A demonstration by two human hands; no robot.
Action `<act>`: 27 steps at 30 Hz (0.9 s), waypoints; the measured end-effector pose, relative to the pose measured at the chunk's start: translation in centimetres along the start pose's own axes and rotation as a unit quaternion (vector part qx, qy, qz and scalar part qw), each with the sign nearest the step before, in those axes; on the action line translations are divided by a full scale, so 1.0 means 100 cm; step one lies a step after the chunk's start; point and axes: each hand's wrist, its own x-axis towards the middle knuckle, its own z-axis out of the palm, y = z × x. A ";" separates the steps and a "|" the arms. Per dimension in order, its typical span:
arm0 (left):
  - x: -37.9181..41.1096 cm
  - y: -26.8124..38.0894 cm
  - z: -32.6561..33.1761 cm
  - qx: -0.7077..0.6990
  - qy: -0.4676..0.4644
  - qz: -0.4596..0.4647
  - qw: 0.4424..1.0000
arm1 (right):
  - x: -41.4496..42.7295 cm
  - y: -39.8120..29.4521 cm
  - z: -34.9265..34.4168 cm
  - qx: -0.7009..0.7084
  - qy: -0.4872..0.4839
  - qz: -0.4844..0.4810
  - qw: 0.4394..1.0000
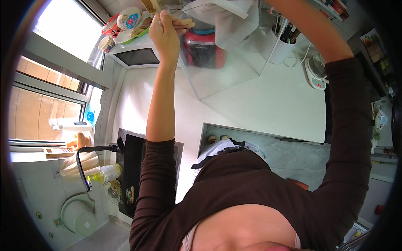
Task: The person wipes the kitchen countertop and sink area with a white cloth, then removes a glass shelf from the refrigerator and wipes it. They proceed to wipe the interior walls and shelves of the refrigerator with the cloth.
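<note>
My left hand (166, 29) is raised at the top of the view, thumb up and fingers pointing right. It is beside the left edge of a clear, see-through sheet or panel (230, 80); whether it grips that edge I cannot tell. Behind the clear surface stands a red and black appliance or box (204, 47) with a blue band. A crumpled white translucent plastic bag or film (235, 22) hangs over its right side. My right arm reaches up past the top rim, and my right hand is out of view.
White countertop (267, 106) runs below. At right are a utensil holder (281, 47) and a digital kitchen scale (315, 75). Upper left holds a paper cup (106, 44) and a green-rimmed plate (125, 37). A black faucet (94, 149) projects over the dark sink (132, 175).
</note>
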 end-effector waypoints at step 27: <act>0.002 0.001 0.005 0.004 -0.002 0.004 1.000 | -0.015 -0.005 -0.005 0.076 0.029 0.056 0.995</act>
